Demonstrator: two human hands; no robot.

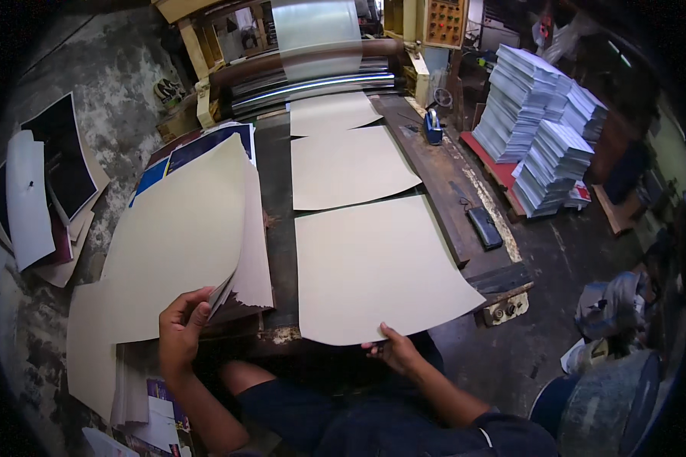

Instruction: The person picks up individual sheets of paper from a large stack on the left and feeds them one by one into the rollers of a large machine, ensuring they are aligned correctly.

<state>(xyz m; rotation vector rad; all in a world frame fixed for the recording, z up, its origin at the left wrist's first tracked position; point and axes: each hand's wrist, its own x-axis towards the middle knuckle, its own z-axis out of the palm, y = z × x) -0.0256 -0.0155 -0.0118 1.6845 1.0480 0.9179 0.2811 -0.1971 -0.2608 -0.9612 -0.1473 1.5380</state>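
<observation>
My left hand (181,329) pinches the near right corner of the top large cream sheet (179,225) on a stack at the left; that corner is lifted and curls up. My right hand (396,353) grips the near edge of another cream sheet (381,266), thumb on top and fingers beneath. This sheet lies flat on the dark feed table (280,228). Beyond it a second sheet (351,167) and a third sheet (331,114) run in a row up to the metal rollers (312,87) of a machine, with clear film coming down over them.
Tall piles of white paper (522,103) stand on a red board at the right. A blue tape dispenser (433,127) and a dark case (485,228) rest on the table's right side. Large prints (65,164) lean on the left wall. A drum (606,407) stands at lower right.
</observation>
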